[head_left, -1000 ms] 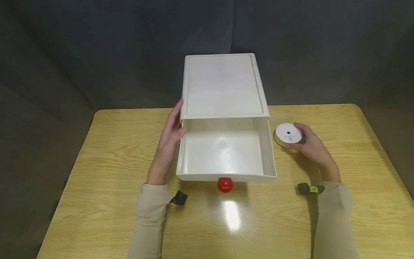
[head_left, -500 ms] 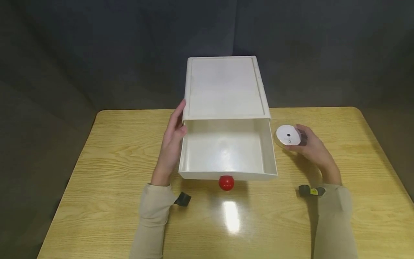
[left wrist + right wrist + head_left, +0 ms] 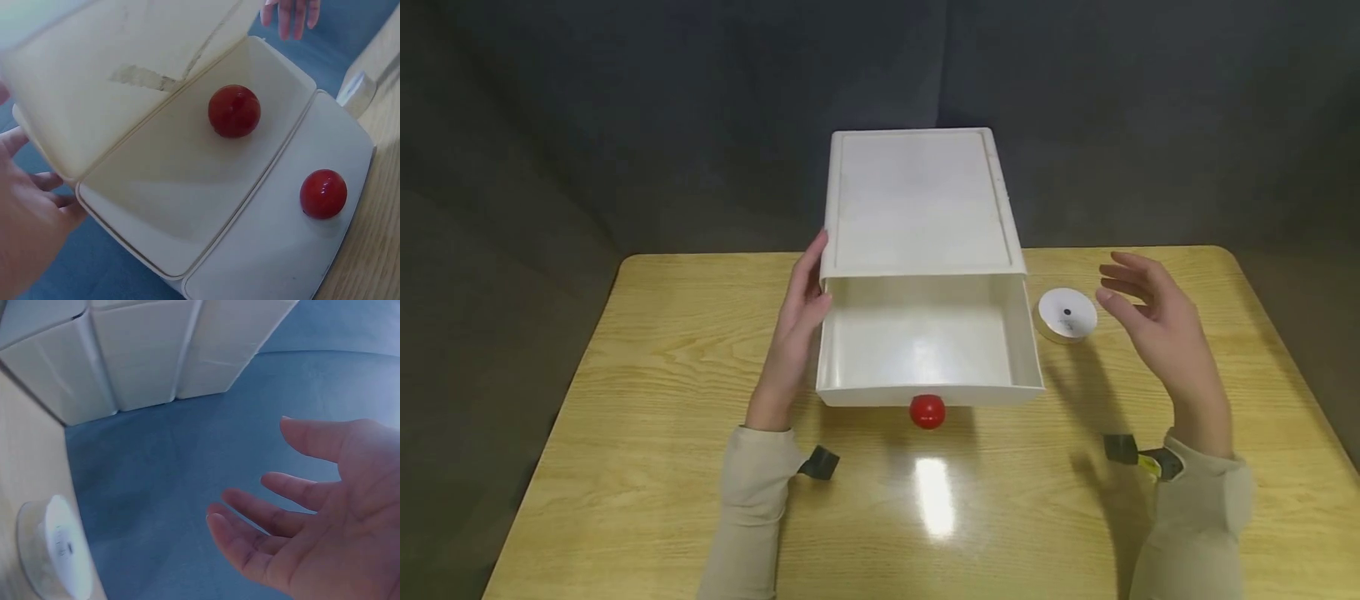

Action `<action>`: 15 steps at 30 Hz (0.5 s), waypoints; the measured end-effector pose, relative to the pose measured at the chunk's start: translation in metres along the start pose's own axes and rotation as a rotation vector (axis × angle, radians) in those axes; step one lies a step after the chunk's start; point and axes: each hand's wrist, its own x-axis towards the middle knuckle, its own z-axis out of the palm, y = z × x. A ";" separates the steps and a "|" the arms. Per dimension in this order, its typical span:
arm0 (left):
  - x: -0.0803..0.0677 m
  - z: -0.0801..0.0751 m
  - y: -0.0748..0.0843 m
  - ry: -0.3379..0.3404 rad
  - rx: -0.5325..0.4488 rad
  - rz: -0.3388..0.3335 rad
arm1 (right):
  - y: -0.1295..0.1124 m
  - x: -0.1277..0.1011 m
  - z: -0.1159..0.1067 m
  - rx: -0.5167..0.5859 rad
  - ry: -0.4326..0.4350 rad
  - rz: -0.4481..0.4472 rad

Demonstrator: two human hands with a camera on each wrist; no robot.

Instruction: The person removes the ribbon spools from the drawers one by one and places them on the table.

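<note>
A white plastic drawer unit [image 3: 925, 200] stands on the table with its top drawer [image 3: 925, 396] pulled out. Nothing lies in the visible part of that drawer, which has a red ball-shaped knob [image 3: 927, 412]. My left hand [image 3: 790, 333] rests against the unit's left side, fingers along the wall and thumb near the drawer's edge. To the right of the unit is a round spool [image 3: 1067, 313] with a white face and a small dark centre hole. My right hand [image 3: 1172, 333] is just right of the spool, apart from it, fingers loosely bent and holding nothing.
Below the pulled-out drawer, the left wrist view shows more drawer fronts with red knobs [image 3: 234, 111]. The wooden table [image 3: 662, 375] has rounded far corners. Behind it hangs a dark curtain [image 3: 700, 125]. Dark wrist mounts [image 3: 820, 463] stick out from the sleeves.
My right hand has let go of the spool and moved off to the right. The spool stays in place. The drawer's front and knob sit slightly higher in the head view; my left hand stays put.
</note>
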 end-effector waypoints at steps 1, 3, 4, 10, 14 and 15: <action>0.000 -0.001 0.000 -0.010 -0.013 -0.005 | -0.003 -0.002 0.000 0.001 0.007 -0.009; -0.001 -0.002 0.000 -0.020 -0.015 -0.005 | -0.010 -0.005 -0.001 0.022 0.024 -0.041; -0.001 -0.003 0.000 -0.022 -0.016 -0.002 | -0.015 -0.008 -0.001 0.040 0.033 -0.063; 0.000 -0.003 0.001 -0.016 -0.018 0.016 | -0.044 -0.024 -0.002 0.288 0.030 -0.191; 0.001 -0.001 0.000 -0.012 -0.003 0.033 | -0.053 -0.032 -0.003 0.441 0.020 -0.201; 0.001 -0.001 -0.001 -0.009 0.003 0.038 | -0.054 -0.033 -0.003 0.455 0.020 -0.204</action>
